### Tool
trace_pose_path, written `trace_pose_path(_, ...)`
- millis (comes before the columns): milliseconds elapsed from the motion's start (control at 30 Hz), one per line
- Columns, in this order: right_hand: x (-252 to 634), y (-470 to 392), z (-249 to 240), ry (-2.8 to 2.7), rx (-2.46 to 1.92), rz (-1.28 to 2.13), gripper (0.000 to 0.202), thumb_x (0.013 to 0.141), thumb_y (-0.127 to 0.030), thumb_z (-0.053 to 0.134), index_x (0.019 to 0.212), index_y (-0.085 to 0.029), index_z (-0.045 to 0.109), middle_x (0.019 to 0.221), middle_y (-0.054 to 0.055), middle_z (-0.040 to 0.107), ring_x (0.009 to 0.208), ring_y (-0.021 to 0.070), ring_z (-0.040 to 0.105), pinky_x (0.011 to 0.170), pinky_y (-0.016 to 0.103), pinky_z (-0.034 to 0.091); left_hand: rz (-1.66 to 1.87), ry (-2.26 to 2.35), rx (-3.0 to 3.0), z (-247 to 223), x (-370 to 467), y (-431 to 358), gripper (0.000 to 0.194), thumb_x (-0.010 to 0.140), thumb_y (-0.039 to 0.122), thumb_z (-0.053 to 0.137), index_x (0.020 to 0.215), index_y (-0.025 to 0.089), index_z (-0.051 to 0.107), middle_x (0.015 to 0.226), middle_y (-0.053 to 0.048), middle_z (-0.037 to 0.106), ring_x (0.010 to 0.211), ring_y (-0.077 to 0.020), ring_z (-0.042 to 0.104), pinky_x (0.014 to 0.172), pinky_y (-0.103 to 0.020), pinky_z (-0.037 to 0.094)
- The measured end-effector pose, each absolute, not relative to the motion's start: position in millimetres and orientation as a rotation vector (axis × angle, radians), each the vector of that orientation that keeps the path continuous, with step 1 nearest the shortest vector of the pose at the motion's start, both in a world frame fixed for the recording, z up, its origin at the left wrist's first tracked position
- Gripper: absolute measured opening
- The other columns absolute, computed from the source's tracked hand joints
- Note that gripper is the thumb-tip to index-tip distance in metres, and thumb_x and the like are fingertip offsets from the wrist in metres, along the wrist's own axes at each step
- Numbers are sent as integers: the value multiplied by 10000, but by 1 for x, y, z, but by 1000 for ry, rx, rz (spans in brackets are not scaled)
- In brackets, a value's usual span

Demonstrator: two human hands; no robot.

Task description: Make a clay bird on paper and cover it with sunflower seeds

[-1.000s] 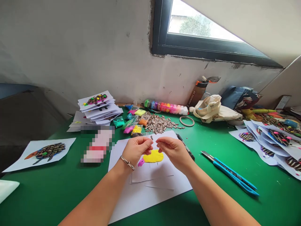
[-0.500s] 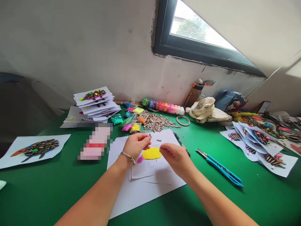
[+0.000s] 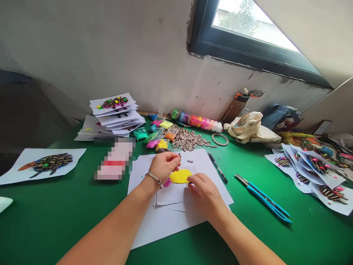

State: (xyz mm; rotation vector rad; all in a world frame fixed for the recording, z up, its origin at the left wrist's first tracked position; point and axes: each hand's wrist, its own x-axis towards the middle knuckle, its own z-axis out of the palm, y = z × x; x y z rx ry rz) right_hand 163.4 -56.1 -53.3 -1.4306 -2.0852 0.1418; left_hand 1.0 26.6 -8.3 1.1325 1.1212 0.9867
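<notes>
My left hand [image 3: 164,163], with a silver bangle at the wrist, is closed in a pinch on a striped sunflower seed [image 3: 179,155] above the paper. My right hand [image 3: 203,187] is also pinched, its fingertips at the right end of a flat yellow clay shape [image 3: 180,176]. What lies between those fingertips is too small to make out. A pink clay piece [image 3: 167,182] adjoins the yellow shape's left end, with pencil lines below. Both are on a small white sheet [image 3: 168,198] over larger white paper [image 3: 150,228]. A loose seed [image 3: 190,161] rests just beyond the yellow clay.
A seed pile [image 3: 190,139] and bagged coloured clay [image 3: 152,143] lie behind the paper. To the right are a pen [image 3: 217,167] and a blue utility knife [image 3: 266,200], blade out. Finished seed pictures [image 3: 114,105] are stacked at left; others [image 3: 317,165] lie right.
My right hand has come down onto the right end of the yellow clay. My left hand keeps its pinch on the seed. The whole view has shifted slightly.
</notes>
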Motion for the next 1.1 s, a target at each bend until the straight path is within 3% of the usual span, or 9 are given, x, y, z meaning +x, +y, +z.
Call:
trace_pose_path(233, 160, -56, -53, -2129, -1446, 129, 220, 865, -103, 445, 814, -211, 629, 789, 48, 588, 719, 174, 539, 619, 269, 413, 980, 1114, 1112, -13, 3, 27, 190, 624, 307, 769, 668, 143, 684, 585, -2, 642, 488, -104, 564, 507, -227, 483)
trace_pose_path(567, 161, -59, -51, -2118, -1436, 227, 275, 890, -103, 401, 894, -193, 661, 849, 82, 619, 793, 208, 569, 659, 307, 439, 973, 1123, 1084, -19, 5, 28, 146, 647, 259, 761, 690, 138, 693, 618, -8, 651, 521, -105, 583, 531, -228, 503)
trace_pose_path(1100, 163, -59, -53, -2092, -1352, 144, 229, 883, -46, 445, 919, -181, 627, 866, 76, 605, 792, 179, 535, 670, 289, 438, 912, 1189, 1115, -23, 6, 29, 37, 715, 168, 678, 705, 133, 686, 620, -5, 658, 486, -83, 581, 484, -180, 465)
